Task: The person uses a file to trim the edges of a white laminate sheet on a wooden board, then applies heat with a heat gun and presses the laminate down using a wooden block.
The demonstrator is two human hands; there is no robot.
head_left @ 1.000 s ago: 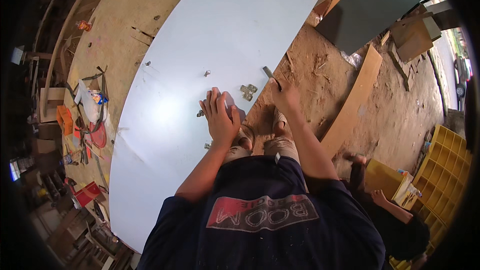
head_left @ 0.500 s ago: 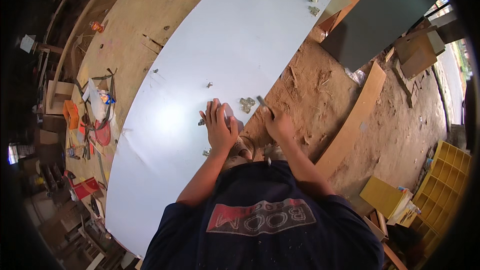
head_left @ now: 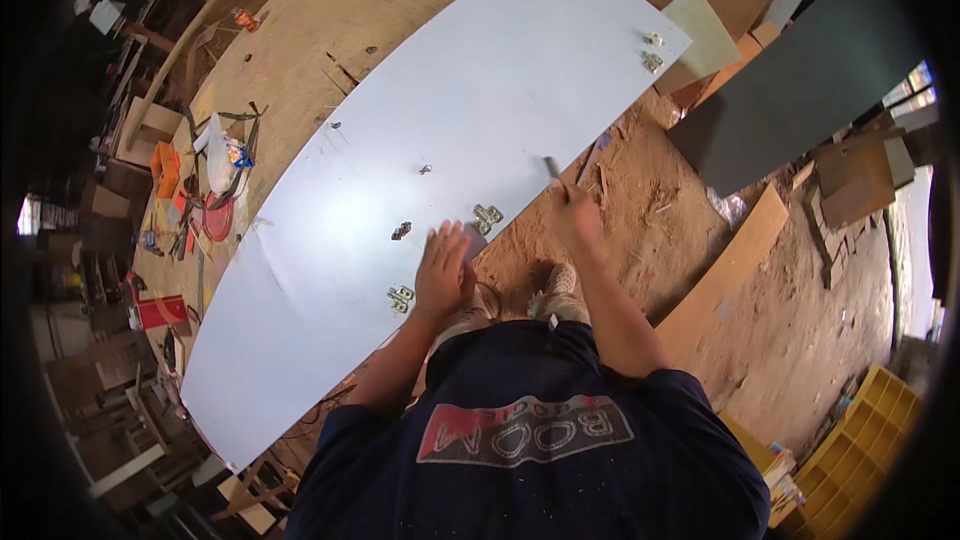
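A long white board [head_left: 480, 90] lies on the wooden worktable, with metal hinges [head_left: 487, 218] and small fittings [head_left: 401, 231] on its face. My left hand [head_left: 443, 275] rests at the board's near edge, just below a hinge, fingers outstretched and slightly blurred. My right hand [head_left: 575, 215] is closed on a short, dark, flat metal tool [head_left: 550, 168], held at the right edge of the board, its far end over the white surface. What the tool is exactly I cannot make out.
The worktable [head_left: 290, 20] carries straps, a plastic bag [head_left: 220, 165] and tools on the left. Right are a dark panel [head_left: 790, 80], a plank [head_left: 720, 270] on the dirt floor and a yellow compartmented unit [head_left: 850, 440]. My legs stand below the board's edge.
My left hand has slid down to the board's edge. My right hand and its tool have risen slightly in the picture. The view has shifted, and the person at lower right is out of sight.
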